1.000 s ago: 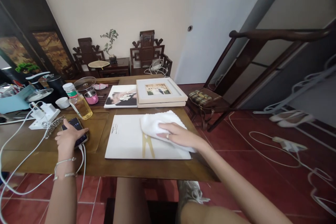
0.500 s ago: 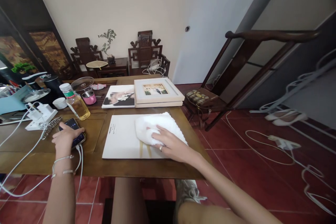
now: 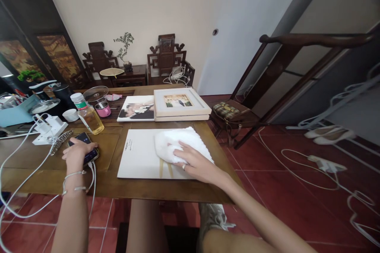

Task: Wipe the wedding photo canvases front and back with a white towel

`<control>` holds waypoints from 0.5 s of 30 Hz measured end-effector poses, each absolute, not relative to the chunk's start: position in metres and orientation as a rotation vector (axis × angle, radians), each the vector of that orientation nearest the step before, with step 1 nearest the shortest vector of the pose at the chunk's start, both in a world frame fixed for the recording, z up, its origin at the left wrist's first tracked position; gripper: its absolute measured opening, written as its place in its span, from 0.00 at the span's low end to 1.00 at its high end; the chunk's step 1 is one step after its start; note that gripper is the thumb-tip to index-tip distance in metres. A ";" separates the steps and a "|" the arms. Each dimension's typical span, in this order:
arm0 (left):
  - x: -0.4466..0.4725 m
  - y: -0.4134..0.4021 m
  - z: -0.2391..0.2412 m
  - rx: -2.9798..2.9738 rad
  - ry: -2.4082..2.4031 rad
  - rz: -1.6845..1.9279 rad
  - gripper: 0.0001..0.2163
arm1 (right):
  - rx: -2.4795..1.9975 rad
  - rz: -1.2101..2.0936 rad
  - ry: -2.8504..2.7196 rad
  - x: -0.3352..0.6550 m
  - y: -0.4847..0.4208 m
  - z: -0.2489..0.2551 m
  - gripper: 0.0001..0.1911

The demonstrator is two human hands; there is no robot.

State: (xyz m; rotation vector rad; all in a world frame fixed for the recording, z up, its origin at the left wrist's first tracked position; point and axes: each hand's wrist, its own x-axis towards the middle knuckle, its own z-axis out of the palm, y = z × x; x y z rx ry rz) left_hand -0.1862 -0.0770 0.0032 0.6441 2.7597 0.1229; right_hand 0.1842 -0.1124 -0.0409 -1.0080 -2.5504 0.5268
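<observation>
My right hand [image 3: 200, 164], a ring on one finger, has its fingers closed on a bunched white cloth [image 3: 185, 144] that looks soft and fluffy. The cloth lies spread over the right part of a white board [image 3: 141, 158] with small dark print at its left and two yellowish strips near its front edge. My left hand [image 3: 77, 151] rests with fingers apart across a dark smartphone [image 3: 86, 139] lying on the table, its screen lit. A white cable [image 3: 94, 176] is plugged into the phone's near end.
Behind the board lie a photo panel [image 3: 138, 107] and stacked picture frames [image 3: 204, 107]. To the left stand a bottle of yellow liquid [image 3: 92, 120], a pink cup [image 3: 103, 108], a white cup [image 3: 70, 115] and a power strip [image 3: 53, 128]. A wooden chair [image 3: 276, 71] holds a plaid bag [image 3: 225, 110].
The whole view has shifted slightly, with things appearing a little further right. My right hand stays on the cloth and my left hand stays over the phone.
</observation>
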 end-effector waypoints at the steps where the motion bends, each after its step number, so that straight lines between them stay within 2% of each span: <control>1: -0.185 -0.078 0.004 0.649 2.755 0.120 0.46 | -1.010 0.531 -2.549 0.184 -0.112 -0.041 0.08; 15: -0.188 -0.076 -0.002 0.663 2.764 0.152 0.44 | -1.020 0.558 -2.549 0.184 -0.113 -0.038 0.08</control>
